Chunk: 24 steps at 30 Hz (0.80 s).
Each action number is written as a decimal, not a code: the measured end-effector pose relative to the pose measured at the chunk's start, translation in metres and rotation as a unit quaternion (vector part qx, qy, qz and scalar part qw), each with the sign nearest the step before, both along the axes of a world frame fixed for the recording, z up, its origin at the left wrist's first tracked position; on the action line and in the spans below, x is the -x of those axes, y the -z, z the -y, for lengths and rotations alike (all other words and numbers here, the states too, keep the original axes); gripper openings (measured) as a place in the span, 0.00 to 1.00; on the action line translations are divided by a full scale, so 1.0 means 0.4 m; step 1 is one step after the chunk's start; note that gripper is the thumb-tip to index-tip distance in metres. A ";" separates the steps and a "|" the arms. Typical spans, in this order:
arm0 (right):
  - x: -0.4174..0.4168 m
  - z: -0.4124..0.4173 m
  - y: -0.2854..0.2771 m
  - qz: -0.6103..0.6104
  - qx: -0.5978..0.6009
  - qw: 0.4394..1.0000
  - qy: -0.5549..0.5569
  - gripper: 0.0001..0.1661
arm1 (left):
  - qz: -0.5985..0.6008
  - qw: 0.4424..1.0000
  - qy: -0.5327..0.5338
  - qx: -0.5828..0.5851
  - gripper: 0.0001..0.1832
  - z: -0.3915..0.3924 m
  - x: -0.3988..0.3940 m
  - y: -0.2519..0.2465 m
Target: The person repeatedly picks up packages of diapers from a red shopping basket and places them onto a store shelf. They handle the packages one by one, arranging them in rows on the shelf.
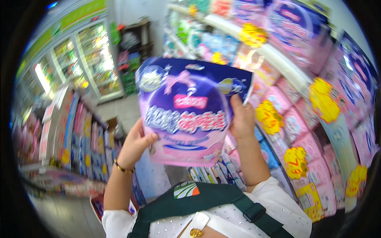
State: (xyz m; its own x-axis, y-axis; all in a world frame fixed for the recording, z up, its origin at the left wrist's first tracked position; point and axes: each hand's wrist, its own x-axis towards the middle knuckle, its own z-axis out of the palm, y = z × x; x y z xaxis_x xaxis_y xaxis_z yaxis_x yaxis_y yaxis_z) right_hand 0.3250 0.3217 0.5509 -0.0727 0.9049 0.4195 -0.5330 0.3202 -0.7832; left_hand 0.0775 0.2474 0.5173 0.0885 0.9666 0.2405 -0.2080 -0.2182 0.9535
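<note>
A purple and pink plastic pouch (184, 119), printed with a bow and large lettering, is held up in front of my chest. My left hand (138, 141) grips its lower left edge, thumb on the front, fingers hidden behind. At the upper right edge my right hand (242, 116) holds it, thumb on the front near the corner. A similar larger purple pouch (297, 32) stands on the shelf at the upper right. Pink packets (294, 120) fill the shelves beside my right arm.
Shelving with a white rail (279, 56) and yellow price tags (269, 117) rises close on the right. A stocked shelf (86, 134) stands left. Glass-door refrigerators (98, 59) line the far left. An open-topped container (98, 205) is low at left.
</note>
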 end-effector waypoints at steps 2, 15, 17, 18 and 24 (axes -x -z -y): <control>-0.031 0.032 -0.023 0.031 -0.006 0.995 0.097 0.13 | 0.017 0.999 0.025 0.018 0.28 -0.025 -0.068 -0.013; -0.251 0.432 -0.509 0.074 -0.194 0.850 0.485 0.17 | 0.069 0.911 0.207 -0.349 0.11 -0.073 -0.413 -0.449; -0.305 0.430 -0.626 0.137 -0.326 0.807 0.473 0.14 | 0.047 0.901 0.280 -0.329 0.10 -0.087 -0.473 -0.573; -0.331 0.442 -0.677 0.196 -0.328 0.815 0.435 0.17 | 0.049 0.891 0.293 -0.343 0.12 -0.115 -0.511 -0.619; -0.554 0.449 -0.825 0.240 -0.227 0.801 0.499 0.18 | 0.112 0.859 0.373 -0.333 0.13 -0.210 -0.788 -0.750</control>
State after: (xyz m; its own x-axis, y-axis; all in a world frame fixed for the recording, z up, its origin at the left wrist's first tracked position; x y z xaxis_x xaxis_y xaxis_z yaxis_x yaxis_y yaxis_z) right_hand 0.5468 0.1420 0.8807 0.3396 0.3747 0.8627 0.4936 0.7098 -0.5026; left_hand 0.3928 0.3313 0.8175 0.5031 0.3022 0.8096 -0.6887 -0.4257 0.5869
